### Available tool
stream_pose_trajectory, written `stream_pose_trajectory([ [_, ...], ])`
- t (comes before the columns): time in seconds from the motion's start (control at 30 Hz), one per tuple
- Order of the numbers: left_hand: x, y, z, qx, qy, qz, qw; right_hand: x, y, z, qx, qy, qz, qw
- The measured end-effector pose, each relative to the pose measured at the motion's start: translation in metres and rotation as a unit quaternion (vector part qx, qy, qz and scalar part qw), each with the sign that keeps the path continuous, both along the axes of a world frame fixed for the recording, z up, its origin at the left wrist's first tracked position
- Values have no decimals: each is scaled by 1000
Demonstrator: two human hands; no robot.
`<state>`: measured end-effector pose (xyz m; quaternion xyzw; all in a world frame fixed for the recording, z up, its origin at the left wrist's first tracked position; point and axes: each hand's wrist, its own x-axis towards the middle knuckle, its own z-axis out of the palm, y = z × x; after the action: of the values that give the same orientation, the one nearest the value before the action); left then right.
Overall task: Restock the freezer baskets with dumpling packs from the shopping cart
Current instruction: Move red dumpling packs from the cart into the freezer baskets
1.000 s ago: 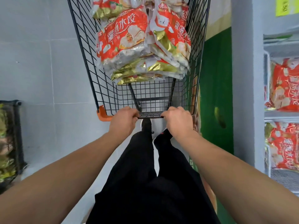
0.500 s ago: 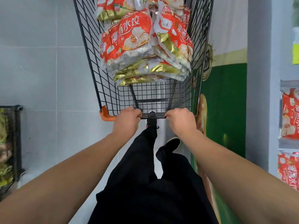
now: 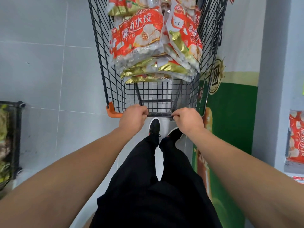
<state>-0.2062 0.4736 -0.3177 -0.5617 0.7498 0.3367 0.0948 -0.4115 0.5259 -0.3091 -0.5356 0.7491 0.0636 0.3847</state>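
A black wire shopping cart (image 3: 105, 66) stands straight ahead of me, piled with several red, white and gold dumpling packs (image 3: 139, 35). My left hand (image 3: 133, 118) grips the cart's handle bar (image 3: 160, 114) on its left side. My right hand (image 3: 188, 120) grips the same bar on its right side. At the far right edge, behind a grey freezer post (image 3: 271, 79), a red dumpling pack (image 3: 296, 137) lies in the freezer.
My black-trousered legs and black shoes (image 3: 154, 127) are just behind the cart on the grey tiled floor (image 3: 41, 71). A green floor graphic (image 3: 230, 112) runs along the right. A black wire rack (image 3: 16, 137) with greenish goods stands at the left edge.
The cart has rolled forward along the aisle with both hands still on the handle. The freezer shelves with red packs have slid back toward the right edge and lower in view.
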Motion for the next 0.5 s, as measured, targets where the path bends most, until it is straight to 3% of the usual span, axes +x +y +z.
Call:
stream_pose_trajectory([
  [0.2, -16, -13, 11, 27, -25, 28, 999, -24, -14, 11, 6, -40, 15, 999],
  [0.5, -94, -124, 61, -37, 119, 147, 981, -74, -87, 28, -39, -35, -26, 998],
])
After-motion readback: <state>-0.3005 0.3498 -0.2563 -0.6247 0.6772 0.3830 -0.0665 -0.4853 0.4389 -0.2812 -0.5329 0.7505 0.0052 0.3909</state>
